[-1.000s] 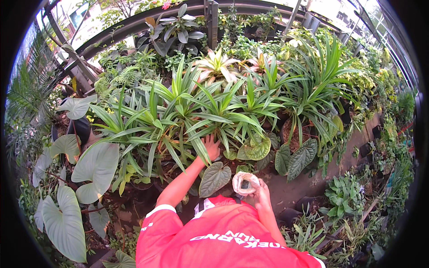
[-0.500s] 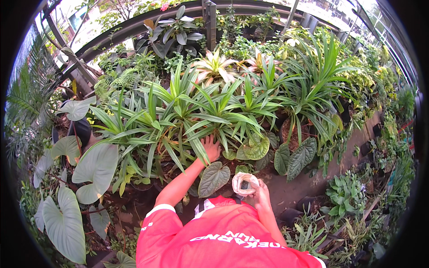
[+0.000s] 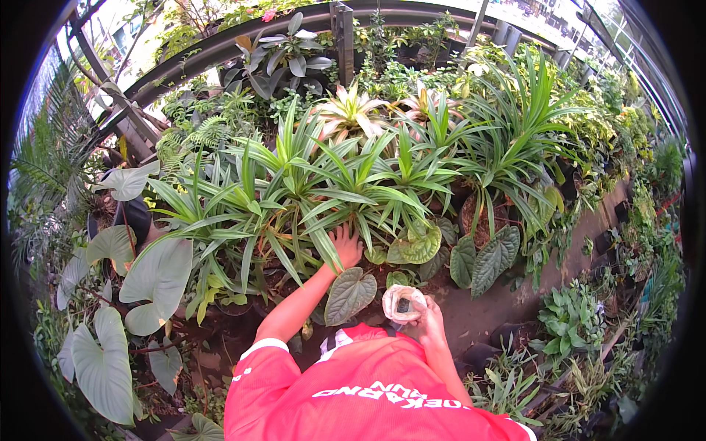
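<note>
My left hand [image 3: 346, 248] reaches in at the base of a spiky green plant with long strap-shaped leaves [image 3: 360, 173]. Its fingers are stretched out and slightly apart, with the tips partly covered by foliage. One long leaf hangs across the wrist. My right hand [image 3: 431, 320] grips the rim of a small whitish bag [image 3: 404, 303], held close to my body with its mouth spread and facing up. What lies inside the bag is too dark to make out. Below my left wrist hangs a dark, heart-shaped leaf [image 3: 351, 295].
Large grey-green leaves [image 3: 156, 283] spread at the left. More strappy plants [image 3: 515, 147] stand to the right, beside textured dark leaves [image 3: 496, 261]. A brown soil path [image 3: 507, 309] runs along the bed. Pinkish rosette plants [image 3: 353, 110] and a metal railing [image 3: 250, 37] are behind.
Almost nothing differs. The left hand's fingers shift slightly among the leaves, and the right hand keeps the bag in the same place.
</note>
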Tool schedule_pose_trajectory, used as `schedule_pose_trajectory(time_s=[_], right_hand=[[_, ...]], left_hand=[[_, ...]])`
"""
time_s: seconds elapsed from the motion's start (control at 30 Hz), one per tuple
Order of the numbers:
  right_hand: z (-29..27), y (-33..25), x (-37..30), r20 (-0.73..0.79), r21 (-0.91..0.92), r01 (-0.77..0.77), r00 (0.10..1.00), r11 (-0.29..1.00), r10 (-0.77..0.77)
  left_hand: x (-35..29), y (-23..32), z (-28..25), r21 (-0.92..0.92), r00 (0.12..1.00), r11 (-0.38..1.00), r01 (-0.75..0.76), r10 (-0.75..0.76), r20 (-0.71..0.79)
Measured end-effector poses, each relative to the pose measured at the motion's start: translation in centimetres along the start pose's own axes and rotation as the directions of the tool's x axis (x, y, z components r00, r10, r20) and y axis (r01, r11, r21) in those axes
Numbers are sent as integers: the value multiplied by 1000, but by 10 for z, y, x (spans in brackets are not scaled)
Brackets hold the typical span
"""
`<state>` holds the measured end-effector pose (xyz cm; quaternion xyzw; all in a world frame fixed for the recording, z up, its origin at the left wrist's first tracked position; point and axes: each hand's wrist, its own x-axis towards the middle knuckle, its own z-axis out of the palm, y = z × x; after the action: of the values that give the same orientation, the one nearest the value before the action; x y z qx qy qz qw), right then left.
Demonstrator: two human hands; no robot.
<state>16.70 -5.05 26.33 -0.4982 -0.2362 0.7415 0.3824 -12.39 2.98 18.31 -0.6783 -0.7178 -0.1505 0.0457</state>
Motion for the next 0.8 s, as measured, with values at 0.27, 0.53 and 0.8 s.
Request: schedule_pose_trajectory(time_s=[0.27,0.53,0.8], right_hand=[[1,-3,-5,31,-36,-23,999,999,24],[1,-2,-6,-7,11,-7,1000,1000,7],[-9,1,0,25,59,21,999,998,-23]], left_hand=[[3,0,3,-9,1000,1000,17,-17,22],[2,-3,8,29,996,998,49,-51,79],[-2,-3,14,42,991,998,52,-57,120]])
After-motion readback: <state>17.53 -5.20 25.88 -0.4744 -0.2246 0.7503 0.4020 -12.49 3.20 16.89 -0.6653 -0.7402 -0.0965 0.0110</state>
